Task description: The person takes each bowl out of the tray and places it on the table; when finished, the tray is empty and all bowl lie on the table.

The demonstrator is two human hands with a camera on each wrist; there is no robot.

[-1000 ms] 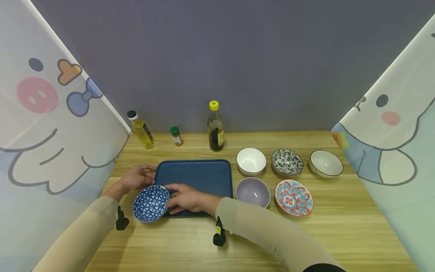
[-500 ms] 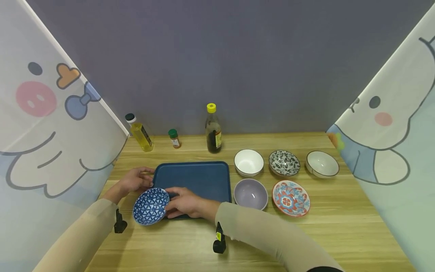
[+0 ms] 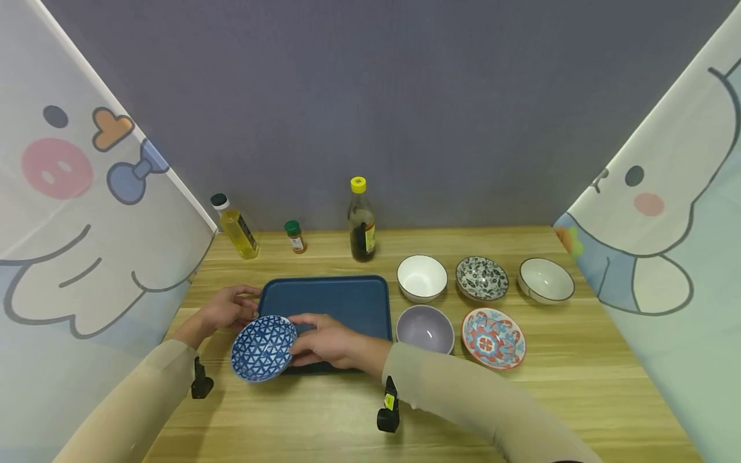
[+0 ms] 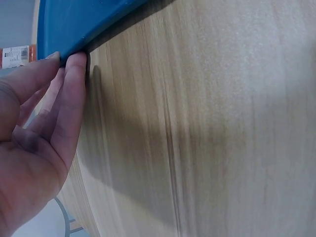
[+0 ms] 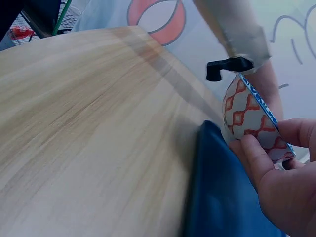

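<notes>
My right hand [image 3: 329, 342] pinches the right rim of a blue-and-white patterned bowl [image 3: 262, 350], held tilted over the tray's front left corner. The right wrist view shows the bowl's outside [image 5: 249, 116], white with a red lattice, with fingers beneath it and the thumb at its rim. My left hand [image 3: 224, 308] is at the left edge of a dark blue tray [image 3: 332, 302]. In the left wrist view, thumb and fingertips of the left hand [image 4: 42, 118] pinch the rim of the tray [image 4: 74, 29]. The bowl partly hides the tray's near left corner.
Right of the tray stand a white bowl [image 3: 422, 278], a purple bowl [image 3: 425, 329], a black floral bowl [image 3: 482, 278], a red-and-blue plate [image 3: 494, 338] and a dark-rimmed bowl [image 3: 546, 280]. Behind are an oil bottle [image 3: 238, 230], a spice jar [image 3: 295, 238] and a dark sauce bottle [image 3: 362, 225].
The right hand has carried the bowl slightly to the right. The left hand stays at the tray's left edge. The head view has shifted a little.
</notes>
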